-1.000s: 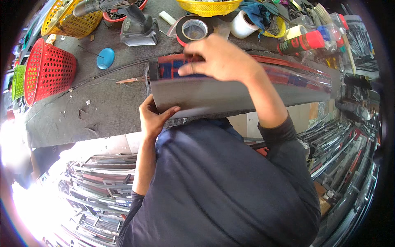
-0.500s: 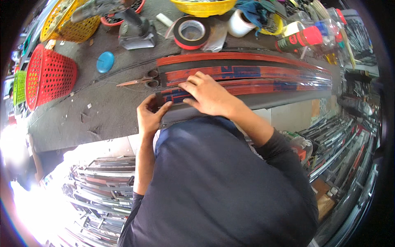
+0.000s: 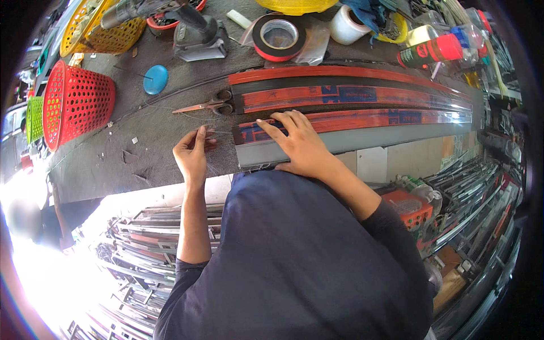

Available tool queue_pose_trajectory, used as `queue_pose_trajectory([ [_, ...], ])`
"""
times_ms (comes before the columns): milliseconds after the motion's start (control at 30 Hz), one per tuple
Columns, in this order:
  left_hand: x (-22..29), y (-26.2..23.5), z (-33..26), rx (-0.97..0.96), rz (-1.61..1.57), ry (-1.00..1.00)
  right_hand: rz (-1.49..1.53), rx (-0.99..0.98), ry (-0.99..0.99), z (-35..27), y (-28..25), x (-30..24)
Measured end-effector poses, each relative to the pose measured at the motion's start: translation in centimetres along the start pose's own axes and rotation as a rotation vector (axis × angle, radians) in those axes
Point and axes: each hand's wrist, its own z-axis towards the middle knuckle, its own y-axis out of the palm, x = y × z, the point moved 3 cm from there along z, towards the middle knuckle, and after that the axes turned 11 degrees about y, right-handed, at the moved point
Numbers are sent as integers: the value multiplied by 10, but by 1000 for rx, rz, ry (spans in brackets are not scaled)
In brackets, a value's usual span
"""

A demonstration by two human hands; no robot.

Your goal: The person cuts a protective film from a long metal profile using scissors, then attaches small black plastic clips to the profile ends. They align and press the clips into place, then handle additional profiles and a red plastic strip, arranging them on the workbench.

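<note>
fingers [image 3: 271,126] of the right hand [image 3: 300,148] lie spread and flat on the near left end of a long grey and red trim strip [image 3: 362,120], pressing it onto the grey worktop [image 3: 113,158]. the left hand [image 3: 191,153] sits just left of that end, its fingers [image 3: 202,135] pressed together with the tips pinched on a thin, pale line that runs toward the strip; what that line is cannot be told. the strip lies across the worktop from the hands out to the far right, with a second red and dark trim strip [image 3: 340,90] lying just beyond it, parallel and close against it.

scissors [image 3: 211,105] with orange blades rest just beyond the left hand, touching the left end of the farther strip. farther off stand a roll of black tape with a red edge [image 3: 279,38], a white roll [image 3: 347,25], a red spray can [image 3: 432,51] lying on its side, and a cordless power tool [image 3: 192,31]. at the left are a red mesh basket [image 3: 76,102], a green basket [image 3: 35,118], a yellow basket [image 3: 99,31] and a small blue disc [image 3: 155,79]. nothing lies between the hands and the strip. below the worktop's near edge are stacks of metal trim pieces [image 3: 147,249].
</note>
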Motion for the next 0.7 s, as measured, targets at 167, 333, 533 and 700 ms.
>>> queue_pose_trajectory([
  [167,-10,-21,5,82,-17,-95,57,8,24,0,6,5],
  [333,-16,-36,9,32,-29,-109,72,19,14,2,8,8],
  [533,-9,-42,5,-22,8,-86,17,-23,42,6,5,-3],
  [700,7,-37,-10,29,-269,-190,-26,14,71,5,10,-12],
])
